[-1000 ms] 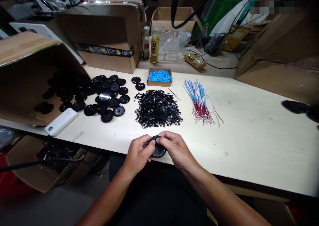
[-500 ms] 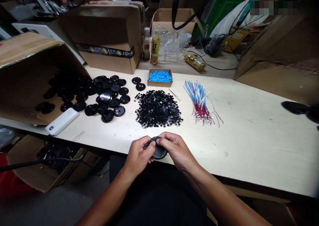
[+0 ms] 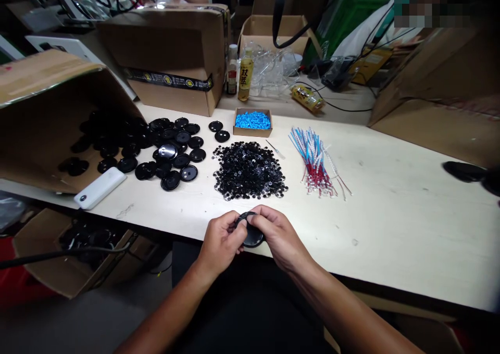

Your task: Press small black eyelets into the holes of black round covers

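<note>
A round black disc-shaped part (image 3: pixel 253 236) is held between my two hands at the front edge of the table. My left hand (image 3: pixel 225 238) grips its left side, and my right hand (image 3: pixel 275 231) grips its upper right, both thumbs close together near the top rim. Just beyond them lies a pile of small black round pieces (image 3: pixel 250 169). A small box (image 3: pixel 253 132) of blue pieces stands behind that pile. To the right is a bundle of wires (image 3: pixel 314 159), blue and white with red ends. More black discs (image 3: pixel 182 160) lie to the left, spilling from a tipped carton (image 3: pixel 50 80).
A white device (image 3: pixel 100 188) rests near the front left edge. Behind stand a taped carton (image 3: pixel 167 57) and an upright yellow bottle (image 3: pixel 245 78); another bottle (image 3: pixel 307 100) lies on its side. A large carton (image 3: pixel 437 109) is at right. A person's arm shows at the back.
The thumbs have shifted slightly at the disc's top rim, and both hands still hold it. The view has moved a little. The person's arm at the back has changed position.
</note>
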The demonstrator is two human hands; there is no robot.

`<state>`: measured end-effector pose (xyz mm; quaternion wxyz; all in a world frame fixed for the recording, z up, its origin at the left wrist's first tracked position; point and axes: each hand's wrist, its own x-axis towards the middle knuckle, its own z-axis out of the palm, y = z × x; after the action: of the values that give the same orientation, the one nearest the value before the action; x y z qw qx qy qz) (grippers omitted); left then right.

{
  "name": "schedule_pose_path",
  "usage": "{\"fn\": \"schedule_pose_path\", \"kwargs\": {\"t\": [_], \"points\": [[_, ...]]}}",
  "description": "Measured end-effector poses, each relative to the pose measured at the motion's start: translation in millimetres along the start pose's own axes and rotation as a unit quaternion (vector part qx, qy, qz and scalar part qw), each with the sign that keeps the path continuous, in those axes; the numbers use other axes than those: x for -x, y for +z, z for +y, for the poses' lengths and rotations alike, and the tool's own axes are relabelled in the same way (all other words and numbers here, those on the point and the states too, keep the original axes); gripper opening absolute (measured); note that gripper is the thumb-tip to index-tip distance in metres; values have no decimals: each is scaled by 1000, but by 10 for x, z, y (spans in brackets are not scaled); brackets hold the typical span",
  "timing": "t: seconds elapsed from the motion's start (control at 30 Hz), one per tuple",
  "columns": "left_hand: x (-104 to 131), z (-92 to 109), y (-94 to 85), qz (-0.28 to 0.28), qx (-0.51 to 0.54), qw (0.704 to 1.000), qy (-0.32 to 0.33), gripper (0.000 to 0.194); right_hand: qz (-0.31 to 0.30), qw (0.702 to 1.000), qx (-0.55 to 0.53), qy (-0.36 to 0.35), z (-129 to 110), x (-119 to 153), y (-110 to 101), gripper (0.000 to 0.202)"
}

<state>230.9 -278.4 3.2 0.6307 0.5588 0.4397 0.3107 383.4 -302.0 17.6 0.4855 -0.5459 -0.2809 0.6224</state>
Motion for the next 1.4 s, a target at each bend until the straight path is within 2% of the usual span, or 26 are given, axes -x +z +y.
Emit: {"fn": "schedule_pose_path", "kwargs": {"t": [0.2, 0.53, 0.9, 1.2, 1.4], "points": [[12, -8, 46, 30, -9, 999, 10, 32, 2, 1000, -10, -5, -12, 9, 54, 16], [14, 1, -10, -10, 23, 1000, -5, 33, -28, 1000, 4, -4, -65, 23, -20, 18], [23, 2, 12, 11, -10, 1000, 16, 32, 2, 1000, -13, -13, -25, -2, 25, 15], [13, 7, -46, -5, 33, 999, -1, 33, -52, 998, -13, 15, -126, 1, -42, 21], [24, -12, -46, -6, 42, 999, -4, 33, -47, 999, 0, 20, -132, 5, -69, 23]]}}
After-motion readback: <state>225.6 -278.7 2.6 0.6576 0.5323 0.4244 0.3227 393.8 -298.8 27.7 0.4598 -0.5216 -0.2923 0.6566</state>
